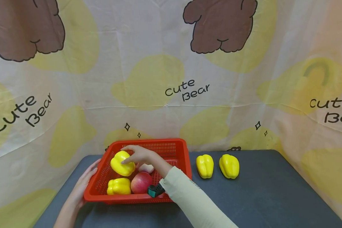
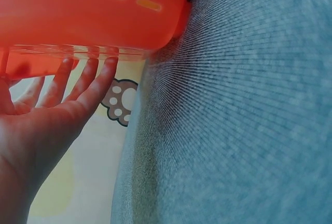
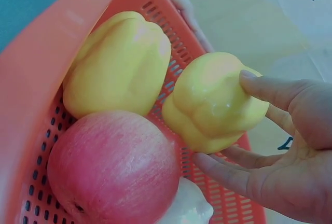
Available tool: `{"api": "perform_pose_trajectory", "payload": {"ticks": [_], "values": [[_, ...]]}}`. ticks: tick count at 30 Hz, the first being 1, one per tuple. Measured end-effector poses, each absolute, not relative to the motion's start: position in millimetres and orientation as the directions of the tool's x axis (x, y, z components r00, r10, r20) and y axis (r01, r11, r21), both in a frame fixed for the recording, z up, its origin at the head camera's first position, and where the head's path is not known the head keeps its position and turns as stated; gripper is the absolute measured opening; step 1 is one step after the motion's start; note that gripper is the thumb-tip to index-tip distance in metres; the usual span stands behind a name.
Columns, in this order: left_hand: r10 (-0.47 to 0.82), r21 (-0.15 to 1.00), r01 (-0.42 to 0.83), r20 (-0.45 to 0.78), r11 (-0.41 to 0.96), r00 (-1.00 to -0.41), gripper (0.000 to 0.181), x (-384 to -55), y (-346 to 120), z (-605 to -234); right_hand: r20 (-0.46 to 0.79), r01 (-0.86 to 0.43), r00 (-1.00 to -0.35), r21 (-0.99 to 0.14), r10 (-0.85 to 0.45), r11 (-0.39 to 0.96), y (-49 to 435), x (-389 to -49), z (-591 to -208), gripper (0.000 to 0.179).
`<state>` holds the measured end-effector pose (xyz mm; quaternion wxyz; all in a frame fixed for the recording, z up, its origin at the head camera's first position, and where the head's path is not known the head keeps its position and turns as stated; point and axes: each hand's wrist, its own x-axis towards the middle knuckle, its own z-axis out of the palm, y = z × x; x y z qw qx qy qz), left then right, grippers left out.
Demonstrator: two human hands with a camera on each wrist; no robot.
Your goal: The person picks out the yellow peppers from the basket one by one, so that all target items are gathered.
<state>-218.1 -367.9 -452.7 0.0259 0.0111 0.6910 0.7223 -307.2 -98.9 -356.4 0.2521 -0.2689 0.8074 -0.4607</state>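
Observation:
My right hand (image 1: 141, 155) holds a yellow bell pepper (image 1: 122, 163) inside the left part of a red plastic basket (image 1: 136, 199). In the right wrist view the thumb and fingers (image 3: 223, 172) grip that pepper from one side. A second yellow bell pepper (image 3: 122, 68) lies on its side in the basket's near left corner, beside a red apple (image 3: 111, 167). Behind the apple is a whitish, bulb-like piece (image 3: 189, 206), partly covered. My left hand (image 1: 84, 183) rests against the basket's left outer side, its extended fingers (image 2: 93, 86) touching the slotted wall.
To the right of the basket, two yellow bell peppers (image 1: 205, 166) (image 1: 229, 166) stand on the dark grey table (image 1: 262, 193). A printed cloth (image 1: 148, 79) hangs behind the table. A black and teal device (image 1: 156, 190) sits at the right wrist.

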Motion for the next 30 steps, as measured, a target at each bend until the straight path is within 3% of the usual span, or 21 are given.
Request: {"api": "perform_pose_trajectory", "payload": {"ticks": [30], "values": [[0.045,0.998,-0.054,-0.053,-0.025,-0.998,0.061,-217.2,-368.1,-450.9,-0.120,-0.195,-0.727,-0.908,-0.676,0.371,-74.0,-296.4,-343.6,0.059]]}}
